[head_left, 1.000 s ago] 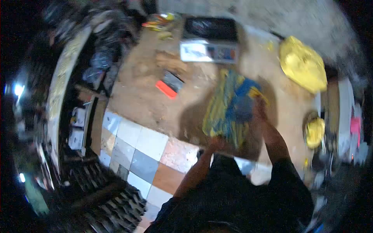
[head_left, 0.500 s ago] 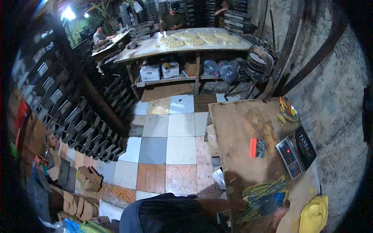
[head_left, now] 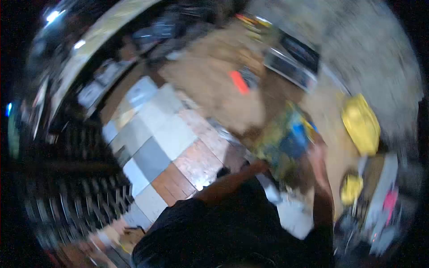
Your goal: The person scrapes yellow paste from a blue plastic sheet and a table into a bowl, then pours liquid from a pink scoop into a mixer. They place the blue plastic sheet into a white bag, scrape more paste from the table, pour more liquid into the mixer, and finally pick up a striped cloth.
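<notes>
Motion blurs the head view. A yellow, green and blue patterned bundle, like cloth or bags (head_left: 285,140), lies on the near part of the brown table (head_left: 210,85). My right hand (head_left: 316,146) is at its right side, fingers closed on the blue and yellow edge. On the bundle's lower left side is my left hand (head_left: 262,167), its fingers smeared and partly lost against the bundle. Farther up the table are a red-orange and dark packet (head_left: 240,82), a scale (head_left: 290,69) and a black box (head_left: 300,50) beside it.
A yellow bag (head_left: 362,124) lies to the right, with a smaller yellow item (head_left: 351,188) below it. A bowl of colourful items (head_left: 254,21) stands at the table's far end. Tiled floor (head_left: 172,127) and dark stacked racks (head_left: 80,198) are on the left.
The view has turned and tilted right, so the table and wall fill more of it. Both hands show higher up in the view, still at the bundle. The people at the back are no longer distinguishable.
</notes>
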Available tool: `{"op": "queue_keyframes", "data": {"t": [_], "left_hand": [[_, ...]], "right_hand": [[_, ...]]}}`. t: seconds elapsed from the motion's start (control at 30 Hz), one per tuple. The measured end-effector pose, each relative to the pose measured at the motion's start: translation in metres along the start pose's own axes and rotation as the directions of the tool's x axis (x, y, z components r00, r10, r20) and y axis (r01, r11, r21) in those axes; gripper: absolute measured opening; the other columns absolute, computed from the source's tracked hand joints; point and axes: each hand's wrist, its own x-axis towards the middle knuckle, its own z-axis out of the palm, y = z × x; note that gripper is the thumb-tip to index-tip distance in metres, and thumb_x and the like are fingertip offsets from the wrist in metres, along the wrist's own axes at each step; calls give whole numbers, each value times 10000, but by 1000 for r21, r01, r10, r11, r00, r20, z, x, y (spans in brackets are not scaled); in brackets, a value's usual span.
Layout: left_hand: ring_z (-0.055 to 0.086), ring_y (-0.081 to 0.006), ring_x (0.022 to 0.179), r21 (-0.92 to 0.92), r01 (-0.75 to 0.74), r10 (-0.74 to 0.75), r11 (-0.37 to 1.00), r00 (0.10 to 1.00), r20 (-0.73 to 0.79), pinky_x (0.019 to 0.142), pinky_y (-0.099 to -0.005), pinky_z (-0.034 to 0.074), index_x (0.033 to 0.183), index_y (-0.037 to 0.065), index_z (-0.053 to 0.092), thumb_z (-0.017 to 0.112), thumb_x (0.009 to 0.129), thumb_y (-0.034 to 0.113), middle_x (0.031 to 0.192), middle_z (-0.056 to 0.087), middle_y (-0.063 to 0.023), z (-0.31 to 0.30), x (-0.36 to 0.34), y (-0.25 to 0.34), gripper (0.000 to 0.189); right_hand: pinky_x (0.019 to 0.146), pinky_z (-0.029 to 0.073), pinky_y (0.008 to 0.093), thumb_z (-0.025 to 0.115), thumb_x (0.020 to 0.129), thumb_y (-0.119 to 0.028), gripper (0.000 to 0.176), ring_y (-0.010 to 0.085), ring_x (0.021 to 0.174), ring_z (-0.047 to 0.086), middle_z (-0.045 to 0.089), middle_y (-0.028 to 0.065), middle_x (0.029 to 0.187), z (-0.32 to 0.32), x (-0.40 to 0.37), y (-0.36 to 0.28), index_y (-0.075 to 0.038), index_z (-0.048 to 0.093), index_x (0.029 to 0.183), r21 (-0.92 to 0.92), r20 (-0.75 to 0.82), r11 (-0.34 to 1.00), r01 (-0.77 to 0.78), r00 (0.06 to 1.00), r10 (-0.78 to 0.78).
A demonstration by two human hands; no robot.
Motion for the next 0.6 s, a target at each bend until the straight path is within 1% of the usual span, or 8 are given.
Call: {"op": "queue_keyframes", "data": {"t": [0.1, 0.17, 0.23, 0.27, 0.33, 0.47, 0.5, 0.6], "left_hand": [[519, -274, 667, 25, -43, 43, 999, 999, 26, 597, -396, 415, 741, 75, 532, 438, 766, 199, 699, 524, -119, 10, -8, -19, 158], [525, -309, 742, -7, 76, -72, 997, 969, 235, 647, -420, 424, 865, 62, 552, 446, 746, 186, 777, 542, -155, 27, -2, -28, 201], [527, -313, 783, 167, 134, -164, 977, 971, 177, 673, -419, 428, 905, 65, 537, 436, 741, 186, 790, 545, -155, -2, 5, 14, 227], [511, -337, 646, 232, -151, 138, 961, 988, 73, 625, -454, 407, 771, 47, 531, 427, 783, 207, 741, 526, -153, -8, -1, 8, 191], [510, -346, 669, 229, -143, 143, 963, 990, 15, 637, -455, 406, 772, 42, 529, 439, 766, 188, 745, 523, -162, -16, 0, 20, 171], [523, -353, 759, 214, -4, -38, 977, 981, 190, 682, -455, 408, 779, 25, 530, 478, 713, 161, 780, 529, -183, -25, -5, 20, 159], [523, -353, 759, 220, -7, -39, 975, 978, 204, 682, -455, 408, 779, 25, 530, 478, 713, 161, 780, 529, -183, -36, 0, 34, 159], [509, -343, 689, 196, 210, -275, 958, 868, 414, 649, -440, 416, 731, 30, 548, 493, 673, 158, 749, 524, -158, -54, 9, 60, 150]], "right_hand": [[585, 461, 397, 489, 739, -164, 234, 324, 649, 559, 557, 191, 750, -5, 2, -35, -5, 515, 909, -178, 343, 972, -153, 916, 207], [580, 462, 395, 462, 749, -181, 256, 306, 676, 563, 558, 176, 782, 64, -10, 8, 5, 503, 919, -139, 464, 971, 194, 879, -109], [588, 461, 398, 472, 731, -165, 241, 304, 710, 559, 553, 173, 811, 128, -27, 0, 9, 511, 895, 335, 276, 908, -251, 948, 160], [590, 461, 399, 476, 725, -159, 237, 303, 722, 558, 551, 172, 820, 140, -29, -13, 10, 514, 887, 500, 230, 794, -346, 937, 264], [624, 450, 423, 477, 713, -140, 224, 326, 753, 542, 539, 186, 848, 105, -16, -44, 18, 520, 865, 46, 297, 997, -57, 954, 41], [806, 388, 425, 405, 830, -186, 260, 329, 894, 489, 485, 178, 985, 141, 10, -15, 23, 464, 972, -129, 418, 987, -98, 897, 144], [824, 318, 354, 410, 816, -157, 245, 326, 889, 490, 463, 191, 998, 154, 23, 0, 23, 455, 976, 106, 433, 921, -375, 851, 297], [632, 396, 479, 413, 783, -107, 186, 328, 822, 514, 481, 210, 902, 144, 67, 34, 21, 477, 901, -184, 274, 976, -120, 947, 168]]}}
